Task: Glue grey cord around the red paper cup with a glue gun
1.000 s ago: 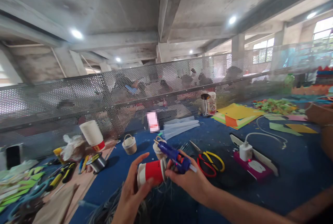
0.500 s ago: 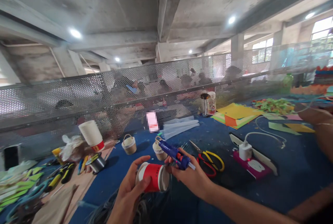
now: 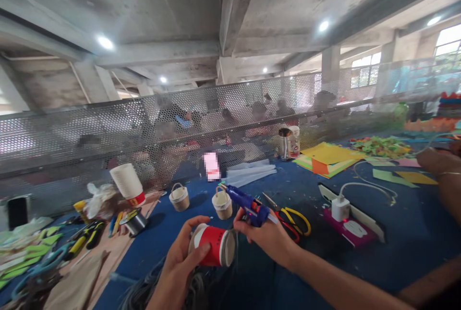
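Observation:
A red and white paper cup (image 3: pixel 215 246) lies tilted on its side in my left hand (image 3: pixel 180 262), its round end facing right. My fingers and thumb wrap round its left part. A blue glue gun (image 3: pixel 248 204) is gripped in my right hand (image 3: pixel 272 238), its nozzle pointing up and left, a clear glue stick showing at the back. My right hand is just right of the cup, with a small gap between them. Beyond stand two small handled baskets (image 3: pixel 222 204), beige below with a pale rim; the nozzle is close to the right one.
Red-and-yellow-handled scissors (image 3: pixel 293 221) lie right of my right hand. A power bank with a charger (image 3: pixel 347 226) leans near a phone. At left are stacked paper cups (image 3: pixel 127 183), a wire spool (image 3: pixel 134 222) and pliers (image 3: pixel 84 240). Grey cord (image 3: pixel 147 288) lies below my left hand.
My right hand has drawn slightly right, away from the cup, and the glue gun has moved with it, uncovering more of the right basket. My left hand keeps hold of the cup.

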A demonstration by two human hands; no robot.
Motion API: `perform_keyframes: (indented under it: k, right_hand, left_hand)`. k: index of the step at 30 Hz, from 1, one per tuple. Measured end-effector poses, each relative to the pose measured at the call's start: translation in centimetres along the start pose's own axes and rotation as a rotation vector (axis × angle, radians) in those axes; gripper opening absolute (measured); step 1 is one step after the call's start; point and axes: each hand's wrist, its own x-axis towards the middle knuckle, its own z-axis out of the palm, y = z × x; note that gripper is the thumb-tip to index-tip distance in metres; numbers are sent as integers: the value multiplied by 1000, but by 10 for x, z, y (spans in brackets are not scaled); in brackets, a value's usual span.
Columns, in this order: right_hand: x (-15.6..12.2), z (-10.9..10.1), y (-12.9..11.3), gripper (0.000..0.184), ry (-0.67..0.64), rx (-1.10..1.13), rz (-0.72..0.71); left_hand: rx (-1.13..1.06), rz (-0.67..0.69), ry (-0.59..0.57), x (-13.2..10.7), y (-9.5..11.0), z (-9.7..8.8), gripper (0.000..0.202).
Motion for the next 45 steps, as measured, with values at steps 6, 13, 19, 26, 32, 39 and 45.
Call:
perform_keyframes:
  k: [6, 13, 19, 26, 32, 39, 45]
  right_hand:
    - [-4, 2, 20, 25, 19, 91, -24]
    - [0, -2, 46, 30, 36, 172, -118]
    - [5, 3, 44, 36, 123, 170, -64]
    - [3, -2, 34, 23, 76, 145, -135]
    - [1, -10, 31, 13, 40, 59, -159]
    - [4, -9, 28, 13, 81, -45, -188]
    - [2, -9, 21, 14, 103, -102, -226]
  left_hand:
    - [-25, 12, 22, 1, -3, -3, 58]
    - [-14, 50, 20, 8, -15, -7, 59]
    - [49, 37, 11, 10, -21, -7, 57]
    - [71, 36, -64, 7, -26, -7, 55]
    - [60, 44, -70, 6, -24, -8, 51]
    - [52, 48, -42, 7, -20, -7, 49]
    - [47, 45, 4, 10, -18, -5, 51]
